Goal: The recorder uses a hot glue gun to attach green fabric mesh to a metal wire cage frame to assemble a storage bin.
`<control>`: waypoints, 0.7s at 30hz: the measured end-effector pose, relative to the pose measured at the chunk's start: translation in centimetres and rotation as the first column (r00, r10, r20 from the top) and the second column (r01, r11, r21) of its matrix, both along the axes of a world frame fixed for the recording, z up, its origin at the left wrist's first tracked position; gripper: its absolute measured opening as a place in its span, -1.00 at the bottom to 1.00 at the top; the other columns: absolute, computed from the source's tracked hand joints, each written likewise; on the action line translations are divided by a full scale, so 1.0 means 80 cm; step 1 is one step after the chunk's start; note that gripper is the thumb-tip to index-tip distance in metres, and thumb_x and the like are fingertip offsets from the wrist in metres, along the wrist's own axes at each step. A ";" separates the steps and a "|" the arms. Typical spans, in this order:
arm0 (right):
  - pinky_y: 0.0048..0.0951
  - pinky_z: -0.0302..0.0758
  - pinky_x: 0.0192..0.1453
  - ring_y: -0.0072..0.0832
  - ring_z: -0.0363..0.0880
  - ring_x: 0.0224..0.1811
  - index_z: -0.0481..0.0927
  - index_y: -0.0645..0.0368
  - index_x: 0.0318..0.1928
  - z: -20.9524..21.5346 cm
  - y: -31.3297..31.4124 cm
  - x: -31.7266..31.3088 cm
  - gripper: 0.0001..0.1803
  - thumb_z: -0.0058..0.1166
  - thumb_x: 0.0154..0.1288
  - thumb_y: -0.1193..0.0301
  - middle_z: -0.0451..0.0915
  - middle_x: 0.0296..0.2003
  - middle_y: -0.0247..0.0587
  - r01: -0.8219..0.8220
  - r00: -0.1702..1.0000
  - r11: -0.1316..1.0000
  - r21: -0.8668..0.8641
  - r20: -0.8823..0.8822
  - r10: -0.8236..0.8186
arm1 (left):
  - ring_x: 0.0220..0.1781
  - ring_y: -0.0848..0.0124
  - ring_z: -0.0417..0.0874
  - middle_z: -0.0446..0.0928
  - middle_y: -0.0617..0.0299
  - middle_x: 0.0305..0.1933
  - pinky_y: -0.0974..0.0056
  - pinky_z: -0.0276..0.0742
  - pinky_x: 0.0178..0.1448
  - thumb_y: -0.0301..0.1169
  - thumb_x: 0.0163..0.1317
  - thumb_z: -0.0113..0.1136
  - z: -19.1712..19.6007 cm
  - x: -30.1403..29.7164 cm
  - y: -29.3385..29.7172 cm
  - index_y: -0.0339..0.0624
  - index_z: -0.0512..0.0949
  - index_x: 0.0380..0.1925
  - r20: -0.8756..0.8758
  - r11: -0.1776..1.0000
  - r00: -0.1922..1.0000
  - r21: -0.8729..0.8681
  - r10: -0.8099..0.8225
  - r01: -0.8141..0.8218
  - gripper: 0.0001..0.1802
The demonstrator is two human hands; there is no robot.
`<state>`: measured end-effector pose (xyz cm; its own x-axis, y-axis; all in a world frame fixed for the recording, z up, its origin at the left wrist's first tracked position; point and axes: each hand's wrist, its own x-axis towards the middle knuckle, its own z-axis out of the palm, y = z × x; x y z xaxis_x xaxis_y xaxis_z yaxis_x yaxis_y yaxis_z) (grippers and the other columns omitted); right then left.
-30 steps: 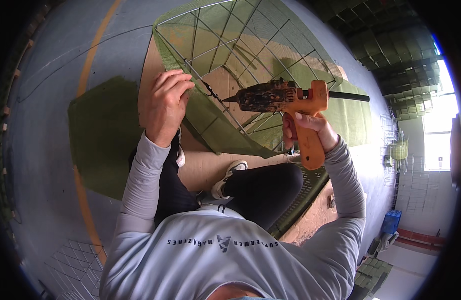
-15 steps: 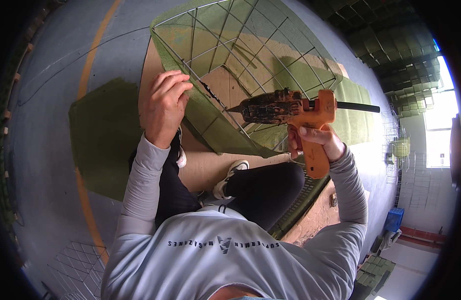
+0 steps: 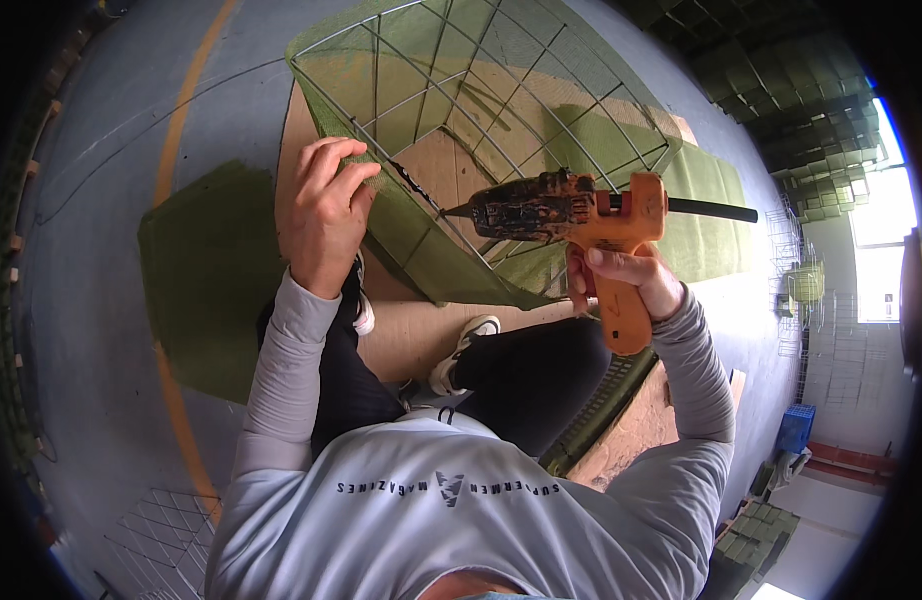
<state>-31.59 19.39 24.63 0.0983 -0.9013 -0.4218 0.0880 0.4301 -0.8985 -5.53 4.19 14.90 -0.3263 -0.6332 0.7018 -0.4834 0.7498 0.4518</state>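
An orange glue gun [image 3: 621, 225], its front blackened, is gripped in my right hand [image 3: 636, 275]. A black glue stick [image 3: 716, 210] juts from its rear. The nozzle points left and meets the near rim of a wire basket frame [image 3: 421, 92]. Black glue [image 3: 411, 183] lies along that rim, left of the nozzle. Green mesh cloth [image 3: 451, 270] covers the frame's sides. With fingers closed, my left hand [image 3: 331, 205] pinches the mesh edge at the rim's left part, beyond the end of the black glue.
Under the frame lies a tan board [image 3: 411, 325]. Another green mesh sheet [image 3: 206, 280] is spread on the grey floor to the left, across an orange line [image 3: 176, 130]. Wire grids [image 3: 161, 530] stand at lower left. Stacked green pieces [image 3: 771, 90] fill the far right, with a blue crate [image 3: 796, 428] below.
The glue gun has shifted slightly left along the rim, and the black glue line reaches its nozzle. The frame has moved slightly left and up. My left hand keeps its pinch.
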 end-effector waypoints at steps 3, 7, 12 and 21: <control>-0.43 0.50 -0.36 -0.43 0.53 -0.48 0.45 0.30 -0.26 -0.001 0.011 -0.006 -0.76 0.12 0.24 0.35 0.48 -0.49 -0.20 -0.004 0.999 1.000 0.009 0.045 0.003 | -0.07 0.22 0.54 0.53 0.22 -0.22 0.21 0.51 -0.03 -0.75 -0.31 0.28 0.001 0.002 0.001 -0.23 0.57 -0.43 0.008 1.000 1.000 -0.006 0.003 -0.003 -0.66; -0.45 0.49 -0.37 -0.44 0.52 -0.48 0.46 0.30 -0.26 0.003 0.017 -0.004 -0.77 0.11 0.24 0.36 0.48 -0.49 -0.22 0.001 1.000 1.000 0.019 -0.001 -0.001 | -0.12 0.21 0.54 0.52 0.21 -0.26 0.19 0.50 -0.08 -0.72 -0.31 0.31 0.008 0.002 0.010 -0.23 0.58 -0.45 -0.002 0.996 0.997 -0.058 -0.071 0.071 -0.68; -0.46 0.49 -0.36 -0.45 0.53 -0.46 0.46 0.30 -0.25 0.004 0.022 -0.003 -0.79 0.11 0.24 0.40 0.48 -0.48 -0.24 0.009 1.000 1.000 0.006 -0.019 -0.009 | -0.19 0.22 0.54 0.51 0.23 -0.33 0.19 0.48 -0.16 -0.67 -0.34 0.34 0.010 -0.008 0.037 -0.22 0.60 -0.44 0.029 0.966 0.981 -0.170 -0.194 0.196 -0.68; -0.46 0.50 -0.34 -0.46 0.54 -0.46 0.47 0.30 -0.25 0.002 0.035 -0.004 -0.80 0.11 0.25 0.41 0.48 -0.46 -0.26 0.030 1.000 0.999 0.021 0.007 -0.030 | -0.18 0.27 0.53 0.51 0.25 -0.31 0.22 0.49 -0.22 -0.59 -0.28 0.30 -0.013 -0.005 0.070 -0.21 0.63 -0.40 0.045 0.965 0.978 -0.162 -0.203 0.208 -0.71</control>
